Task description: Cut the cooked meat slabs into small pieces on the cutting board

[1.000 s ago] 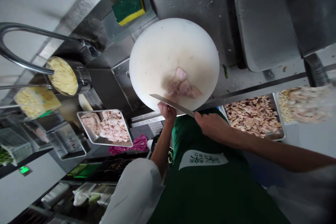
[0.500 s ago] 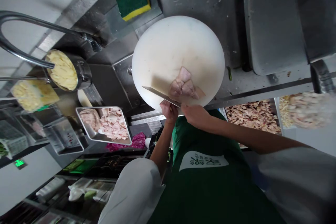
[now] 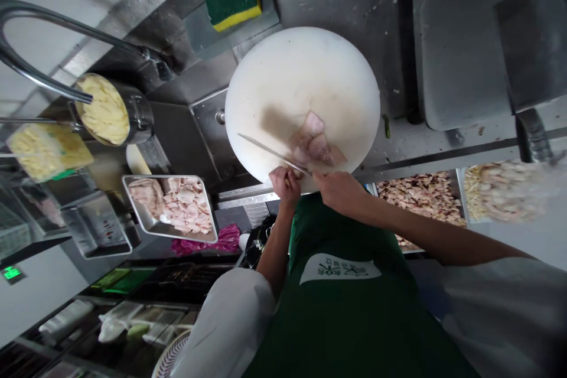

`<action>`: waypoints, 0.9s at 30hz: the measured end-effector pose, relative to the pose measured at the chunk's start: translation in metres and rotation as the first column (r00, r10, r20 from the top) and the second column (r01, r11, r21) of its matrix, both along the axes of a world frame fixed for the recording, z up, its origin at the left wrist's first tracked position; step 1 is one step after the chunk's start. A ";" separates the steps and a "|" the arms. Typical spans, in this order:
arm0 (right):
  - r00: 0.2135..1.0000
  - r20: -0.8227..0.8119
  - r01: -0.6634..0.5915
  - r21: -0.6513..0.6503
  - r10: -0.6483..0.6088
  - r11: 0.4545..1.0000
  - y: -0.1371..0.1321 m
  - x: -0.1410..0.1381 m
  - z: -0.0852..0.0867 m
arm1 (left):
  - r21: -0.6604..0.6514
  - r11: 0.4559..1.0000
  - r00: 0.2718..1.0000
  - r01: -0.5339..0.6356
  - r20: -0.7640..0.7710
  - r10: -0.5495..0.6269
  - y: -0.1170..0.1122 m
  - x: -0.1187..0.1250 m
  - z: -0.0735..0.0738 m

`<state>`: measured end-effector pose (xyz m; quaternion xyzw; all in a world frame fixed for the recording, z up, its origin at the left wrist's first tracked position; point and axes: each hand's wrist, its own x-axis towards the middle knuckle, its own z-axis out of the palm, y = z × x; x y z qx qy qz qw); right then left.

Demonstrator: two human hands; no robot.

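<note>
My right hand [image 3: 339, 192] is closed round the handle of a kitchen knife [image 3: 266, 147]. The long blade points to the left over the near part of a round white cutting board [image 3: 283, 71]. Several pieces of pale pink raw meat [image 3: 315, 124] lie on the board, just beyond the blade. At the board's near edge my left hand [image 3: 286, 185] is closed, its fingers curled close to the blade. What those fingers hold, if anything, is hidden.
On the left, a metal tray [image 3: 213, 212] holds sliced pale meat, and a pot [image 3: 139, 112] of yellow slices stands by the faucet [image 3: 44, 15]. A green and yellow sponge [image 3: 233, 3] lies behind the board. A cleaver [image 3: 469, 41] and trays of chopped food [image 3: 420, 201] are right.
The blade has lifted a little and tilted, and its shadow on the board has grown. My right hand has shifted slightly to the right. The meat on the board stays in place.
</note>
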<state>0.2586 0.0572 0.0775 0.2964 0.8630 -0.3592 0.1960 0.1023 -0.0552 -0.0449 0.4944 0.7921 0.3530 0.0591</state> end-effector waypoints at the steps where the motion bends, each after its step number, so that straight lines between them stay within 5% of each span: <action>1: 1.000 0.013 -0.014 -0.014 0.014 1.000 -0.006 0.005 0.004 | 0.009 1.000 1.000 -0.003 -0.013 0.003 -0.001 0.000 -0.002; 15: 0.997 0.035 -0.074 -0.037 0.075 0.997 -0.026 0.039 0.014 | 0.053 0.998 0.989 -0.030 -0.142 0.037 -0.007 -0.004 -0.014; 22: 0.995 0.031 -0.091 -0.049 0.093 0.995 -0.021 0.028 0.015 | -0.004 0.999 0.997 -0.044 -0.071 0.044 -0.006 -0.003 -0.013; 27: 0.980 0.181 -0.057 -0.114 0.078 0.992 -0.029 0.056 0.026 | 0.018 1.000 0.998 -0.023 -0.057 0.024 -0.001 0.000 -0.007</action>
